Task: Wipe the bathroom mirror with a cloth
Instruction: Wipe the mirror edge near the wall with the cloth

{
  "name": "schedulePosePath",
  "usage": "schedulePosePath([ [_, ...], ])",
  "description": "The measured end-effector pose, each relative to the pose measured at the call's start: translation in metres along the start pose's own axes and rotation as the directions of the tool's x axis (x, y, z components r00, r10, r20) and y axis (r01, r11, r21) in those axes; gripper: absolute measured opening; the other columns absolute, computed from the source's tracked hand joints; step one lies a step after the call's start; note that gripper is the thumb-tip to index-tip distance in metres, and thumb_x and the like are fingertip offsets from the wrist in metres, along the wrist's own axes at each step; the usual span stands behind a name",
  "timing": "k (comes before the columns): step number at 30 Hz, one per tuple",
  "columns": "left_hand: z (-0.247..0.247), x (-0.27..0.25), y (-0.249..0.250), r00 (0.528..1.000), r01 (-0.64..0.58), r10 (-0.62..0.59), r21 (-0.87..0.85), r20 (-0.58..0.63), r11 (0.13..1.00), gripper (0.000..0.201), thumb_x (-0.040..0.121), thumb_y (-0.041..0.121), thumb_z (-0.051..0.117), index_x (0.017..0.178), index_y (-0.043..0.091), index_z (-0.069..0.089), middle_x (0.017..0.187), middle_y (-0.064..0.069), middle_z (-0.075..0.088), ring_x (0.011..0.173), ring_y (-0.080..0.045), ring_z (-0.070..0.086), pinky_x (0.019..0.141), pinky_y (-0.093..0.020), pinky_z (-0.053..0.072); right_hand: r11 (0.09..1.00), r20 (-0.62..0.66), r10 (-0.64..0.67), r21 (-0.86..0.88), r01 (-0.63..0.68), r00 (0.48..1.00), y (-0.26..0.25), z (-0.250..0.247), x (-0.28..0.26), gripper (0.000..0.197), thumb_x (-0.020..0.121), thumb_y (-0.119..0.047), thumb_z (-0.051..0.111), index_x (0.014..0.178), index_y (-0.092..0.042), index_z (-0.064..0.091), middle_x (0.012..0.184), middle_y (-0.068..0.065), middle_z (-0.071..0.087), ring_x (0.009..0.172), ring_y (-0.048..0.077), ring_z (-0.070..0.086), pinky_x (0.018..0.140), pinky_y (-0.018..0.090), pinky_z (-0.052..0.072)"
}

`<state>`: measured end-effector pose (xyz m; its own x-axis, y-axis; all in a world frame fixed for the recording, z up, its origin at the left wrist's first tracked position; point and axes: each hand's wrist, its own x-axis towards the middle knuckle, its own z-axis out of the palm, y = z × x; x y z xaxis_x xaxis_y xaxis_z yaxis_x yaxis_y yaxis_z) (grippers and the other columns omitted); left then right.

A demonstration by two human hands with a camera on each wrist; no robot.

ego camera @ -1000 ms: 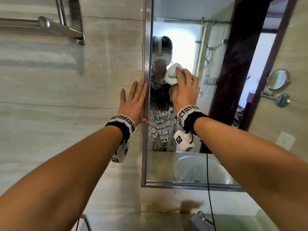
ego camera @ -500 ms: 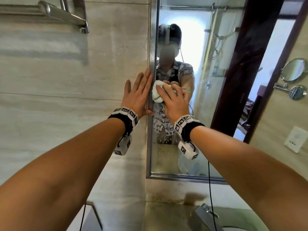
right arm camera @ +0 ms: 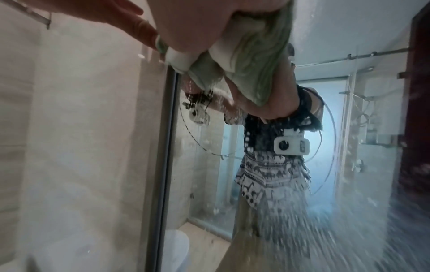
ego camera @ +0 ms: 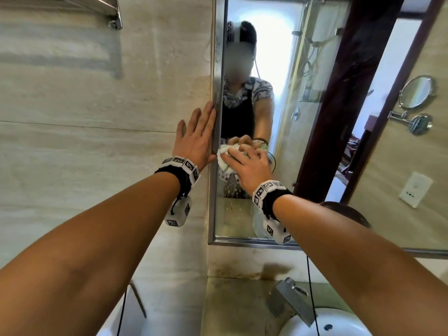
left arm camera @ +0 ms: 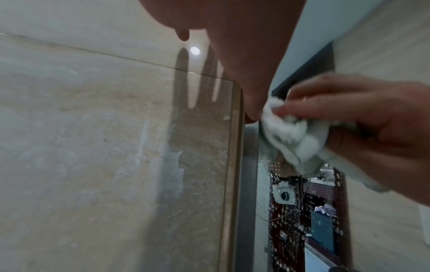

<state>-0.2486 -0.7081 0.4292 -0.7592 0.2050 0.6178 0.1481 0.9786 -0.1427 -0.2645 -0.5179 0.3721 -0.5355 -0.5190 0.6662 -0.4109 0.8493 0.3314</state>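
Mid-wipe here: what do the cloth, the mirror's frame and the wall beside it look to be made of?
Cloth: soft, fluffy terry or microfibre, pale green-white; it bunches in the right hand. Mirror frame: thin brushed silvery metal, probably steel or aluminium, with a dull sheen. Wall: large glossy beige tiles with stone-like veining, marble or ceramic imitation; the left hand casts a reflection on it.

Bare forearms, black wristbands (ego camera: 180, 174) with white coded marker tiles, white camera pods (ego camera: 178, 214) beneath

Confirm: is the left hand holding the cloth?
No, the left hand lies flat on the wall tile beside the mirror frame; the right hand grips the cloth.
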Motion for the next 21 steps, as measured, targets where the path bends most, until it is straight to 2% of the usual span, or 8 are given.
schedulePosePath([
  [2,0.001,-0.006,0.0,1.0,0.001,-0.001,-0.007,0.022,1.0,0.128,0.072,0.05,0.08,0.157,0.016,-0.01,0.164,0.0,-0.019,0.152,-0.029,0.0,0.119,-0.056,0.019,1.0,0.049,-0.014,0.02,0.013,0.999,-0.005,0.003,-0.012,0.072,0.063,-0.016,0.082,0.128,-0.033,0.056,0.131,-0.009,0.055,0.119,0.025,0.046,0.086,0.049,0.044],
  [4,0.002,-0.012,0.001,1.0,0.003,-0.002,-0.004,0.026,1.0,0.126,0.073,0.05,0.079,0.157,0.017,-0.008,0.164,0.0,-0.017,0.152,-0.029,0.002,0.119,-0.054,0.019,0.996,0.012,0.021,0.082,-0.022,1.0,-0.007,-0.001,-0.018,0.07,0.06,-0.01,0.083,0.124,-0.03,0.06,0.127,-0.006,0.059,0.116,0.027,0.053,0.084,0.05,0.048],
  [9,0.007,-0.022,0.005,0.999,0.015,-0.013,-0.033,0.048,0.999,0.127,0.071,0.046,0.082,0.157,0.018,-0.007,0.164,-0.001,-0.017,0.152,-0.03,0.003,0.118,-0.054,0.022,0.955,-0.143,0.229,0.226,-0.194,0.963,0.019,-0.033,-0.016,0.062,0.077,-0.008,0.069,0.134,-0.025,0.052,0.138,0.001,0.052,0.126,0.028,0.042,0.099,0.054,0.04],
  [12,0.012,-0.024,0.013,0.996,0.016,-0.01,-0.062,0.092,0.998,0.137,0.068,0.043,0.085,0.156,0.017,-0.017,0.161,0.001,-0.028,0.152,-0.032,-0.005,0.119,-0.057,0.02,0.903,-0.219,0.391,0.281,-0.326,0.894,0.049,-0.051,-0.004,0.057,0.081,-0.005,0.059,0.135,-0.025,0.051,0.139,0.002,0.05,0.124,0.031,0.042,0.098,0.053,0.04],
  [15,0.018,-0.021,0.016,0.991,0.026,-0.016,-0.076,0.135,0.997,0.147,0.062,0.044,0.089,0.154,0.017,-0.023,0.157,0.002,-0.036,0.15,-0.031,-0.016,0.118,-0.061,0.015,0.854,-0.32,0.504,0.326,-0.406,0.802,0.075,-0.058,0.014,0.049,0.086,-0.022,0.044,0.134,-0.025,0.052,0.139,0.003,0.049,0.124,0.031,0.042,0.101,0.049,0.037],
  [16,0.02,-0.02,0.016,0.99,0.028,-0.018,-0.072,0.14,0.997,0.149,0.06,0.045,0.089,0.153,0.016,-0.023,0.157,0.001,-0.037,0.15,-0.031,-0.018,0.119,-0.061,0.013,0.837,-0.341,0.537,0.333,-0.435,0.772,0.081,-0.057,0.019,0.047,0.087,-0.025,0.044,0.134,-0.026,0.052,0.14,0.003,0.048,0.126,0.03,0.041,0.102,0.048,0.035],
  [19,0.028,-0.017,0.014,0.993,0.025,-0.019,-0.053,0.118,0.998,0.151,0.059,0.043,0.091,0.153,0.015,-0.024,0.157,-0.001,-0.036,0.149,-0.03,-0.02,0.119,-0.061,0.012,0.803,-0.4,0.596,0.324,-0.501,0.696,0.085,-0.041,0.026,0.047,0.089,-0.019,0.05,0.135,-0.032,0.05,0.14,-0.003,0.049,0.124,0.024,0.04,0.098,0.048,0.037],
  [21,0.032,-0.016,0.012,0.995,0.017,-0.012,-0.051,0.099,0.999,0.15,0.059,0.042,0.091,0.153,0.015,-0.023,0.158,-0.001,-0.034,0.15,-0.03,-0.019,0.12,-0.059,0.011,0.786,-0.415,0.618,0.338,-0.517,0.668,0.076,-0.032,0.023,0.048,0.089,-0.025,0.042,0.136,-0.032,0.051,0.138,-0.005,0.05,0.119,0.023,0.041,0.095,0.045,0.038],
])
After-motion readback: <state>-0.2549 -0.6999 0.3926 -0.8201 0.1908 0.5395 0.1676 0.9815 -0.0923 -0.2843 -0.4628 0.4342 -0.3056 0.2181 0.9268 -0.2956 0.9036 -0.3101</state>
